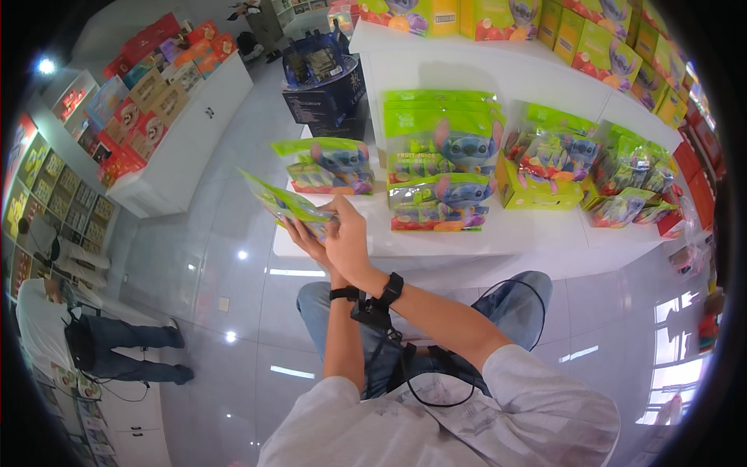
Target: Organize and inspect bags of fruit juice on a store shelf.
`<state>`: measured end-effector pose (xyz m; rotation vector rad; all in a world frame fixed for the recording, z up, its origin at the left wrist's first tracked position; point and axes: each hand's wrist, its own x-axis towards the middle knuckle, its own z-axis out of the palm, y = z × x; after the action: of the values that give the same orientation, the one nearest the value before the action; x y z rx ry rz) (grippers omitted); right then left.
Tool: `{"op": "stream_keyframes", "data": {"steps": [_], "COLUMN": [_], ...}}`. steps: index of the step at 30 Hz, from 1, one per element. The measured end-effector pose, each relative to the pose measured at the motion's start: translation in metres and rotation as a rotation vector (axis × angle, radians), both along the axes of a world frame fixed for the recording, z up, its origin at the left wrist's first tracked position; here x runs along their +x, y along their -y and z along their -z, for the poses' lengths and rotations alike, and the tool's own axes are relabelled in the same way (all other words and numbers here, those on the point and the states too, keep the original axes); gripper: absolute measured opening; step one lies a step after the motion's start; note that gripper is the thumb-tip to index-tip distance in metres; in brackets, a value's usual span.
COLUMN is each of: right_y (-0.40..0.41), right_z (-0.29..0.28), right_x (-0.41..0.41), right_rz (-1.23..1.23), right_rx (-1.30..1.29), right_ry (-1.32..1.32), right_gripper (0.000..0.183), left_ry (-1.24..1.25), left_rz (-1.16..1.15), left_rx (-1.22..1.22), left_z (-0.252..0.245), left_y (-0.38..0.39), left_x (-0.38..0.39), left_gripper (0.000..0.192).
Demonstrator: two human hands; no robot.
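Observation:
A green-topped fruit-snack pouch [286, 201] is held tilted above the left end of a white display shelf. My left hand [309, 242] supports it from below, fingers spread along its underside. From the near side, my right hand [347, 236] grips the pouch's right end, its fingers curled and partly hiding it. Just behind the held pouch, a similar pouch [335, 169] with a blue cartoon character leans on the shelf. To the right, a larger pouch [440, 137] stands behind a smaller one [440, 204].
The white shelf [443, 242] also bears pouches in a green display box [537, 190] and more pouches [633, 163] at right. Green cartons [607, 58] line the upper tier. A dark blue box stand [321, 93] adjoins the left. A person [117, 341] stands at far left.

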<state>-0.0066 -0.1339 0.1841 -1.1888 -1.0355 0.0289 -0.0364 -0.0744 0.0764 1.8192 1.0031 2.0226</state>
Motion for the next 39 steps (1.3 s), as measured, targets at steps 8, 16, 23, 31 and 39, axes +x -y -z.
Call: {"op": "stream_keyframes", "data": {"steps": [8, 16, 23, 31, 39], "right_y": [-0.052, -0.053, -0.053, -0.076, -0.087], "right_z": [0.080, 0.105, 0.164, 0.174, 0.169], "right_x": [0.078, 0.075, 0.061, 0.083, 0.090], "right_rz": [-0.072, 0.158, 0.206, 0.270, 0.333], "right_rx": [-0.167, -0.091, -0.196, -0.396, -0.455], "right_ry": [-0.116, -0.037, -0.080, -0.109, -0.112], "right_gripper": [0.017, 0.062, 0.100, 0.087, 0.087], "left_ry": [-0.278, 0.067, 0.154, -0.080, -0.261], "left_rz": [0.121, 0.173, 0.151, 0.086, -0.048], "left_rx": [-0.186, -0.497, -0.464, -0.469, -0.389], "left_z": [0.026, 0.028, 0.030, 0.051, 0.054], "left_y": [-0.024, -0.044, -0.051, -0.072, -0.077], "left_x": [0.003, 0.014, 0.041, 0.055, 0.057], "left_gripper": [0.093, 0.077, 0.072, 0.077, 0.077]}}
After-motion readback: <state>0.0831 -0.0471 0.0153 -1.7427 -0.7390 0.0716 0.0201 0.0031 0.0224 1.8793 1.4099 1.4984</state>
